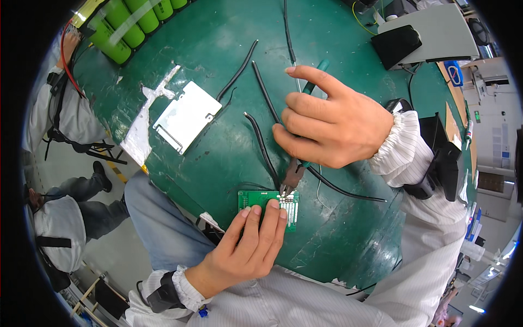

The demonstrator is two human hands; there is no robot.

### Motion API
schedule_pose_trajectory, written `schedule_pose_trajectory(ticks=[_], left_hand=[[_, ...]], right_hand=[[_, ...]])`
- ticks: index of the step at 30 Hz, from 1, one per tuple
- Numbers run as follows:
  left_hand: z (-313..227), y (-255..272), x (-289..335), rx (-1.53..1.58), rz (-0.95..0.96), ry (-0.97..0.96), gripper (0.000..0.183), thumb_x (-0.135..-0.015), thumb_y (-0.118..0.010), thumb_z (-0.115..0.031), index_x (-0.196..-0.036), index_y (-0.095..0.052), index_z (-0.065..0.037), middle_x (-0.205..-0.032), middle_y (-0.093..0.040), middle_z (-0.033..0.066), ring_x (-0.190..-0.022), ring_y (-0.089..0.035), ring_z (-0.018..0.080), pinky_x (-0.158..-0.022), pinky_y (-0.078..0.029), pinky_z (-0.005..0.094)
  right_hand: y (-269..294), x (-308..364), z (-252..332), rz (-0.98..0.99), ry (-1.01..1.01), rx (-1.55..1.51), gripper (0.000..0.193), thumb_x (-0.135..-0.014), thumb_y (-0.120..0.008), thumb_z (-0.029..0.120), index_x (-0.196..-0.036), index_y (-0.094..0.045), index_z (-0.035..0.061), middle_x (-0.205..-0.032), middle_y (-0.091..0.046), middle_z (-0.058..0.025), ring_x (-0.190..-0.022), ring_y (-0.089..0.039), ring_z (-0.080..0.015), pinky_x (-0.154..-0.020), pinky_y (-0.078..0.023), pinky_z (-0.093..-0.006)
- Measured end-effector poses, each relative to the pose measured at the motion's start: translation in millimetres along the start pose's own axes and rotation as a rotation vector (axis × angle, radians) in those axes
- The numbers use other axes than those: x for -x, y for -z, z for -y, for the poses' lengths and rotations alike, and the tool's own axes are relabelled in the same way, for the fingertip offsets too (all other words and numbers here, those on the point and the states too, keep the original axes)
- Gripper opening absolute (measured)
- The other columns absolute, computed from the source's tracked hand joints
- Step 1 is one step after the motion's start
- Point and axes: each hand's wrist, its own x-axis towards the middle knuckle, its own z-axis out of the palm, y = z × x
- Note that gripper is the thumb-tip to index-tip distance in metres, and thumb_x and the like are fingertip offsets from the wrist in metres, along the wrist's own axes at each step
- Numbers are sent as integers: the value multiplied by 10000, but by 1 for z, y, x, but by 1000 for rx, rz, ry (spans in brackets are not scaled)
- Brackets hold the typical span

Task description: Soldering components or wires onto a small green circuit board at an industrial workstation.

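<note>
My left hand [248, 240] lies over a green circuit board [243, 199] near the table's front edge, its fingertips pressing the board down. White strips show on the board's right part. In my right hand [332, 122] are green-handled cutting pliers [293, 177], held with the index finger stretched out. Their jaws point down and touch, or nearly touch, the board's upper edge. Whether anything is between the jaws cannot be made out. A thick black cable [261, 144] ends beside the jaws. Another black cable [348, 191] runs out to the right from under the pliers.
Left of the hands lies a white flat plate [188, 117] with a black cable [239, 71]. Green cylindrical cells [117, 41] stand at the far left. A grey box [436, 38] sits at the far right. Two people are at the left, beyond the green table [180, 180].
</note>
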Motion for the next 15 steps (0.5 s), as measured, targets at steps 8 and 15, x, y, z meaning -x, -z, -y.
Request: schedule_pose_trajectory(ticks=[8,15], left_hand=[[-5,-1,3,27,3,23,248,-999,-673,-109,-1223,-766,-58,-1245,-772,99,-1132,-686,258,-989,-611,376],[-1,0,0,29,-4,21,241,-997,-677,-113,-1213,-772,-64,-1244,-775,96,-1124,-692,256,-983,-611,373]], right_hand=[[-4,2,7,-31,-28,113,141,-779,-715,211,-847,-660,100,-894,-553,-14,-928,-584,-208,-929,-528,-437],[1,4,6,-3,-27,116,161,-726,-712,215,-806,-625,106,-876,-537,-16,-902,-569,-213,-862,-513,-387]])
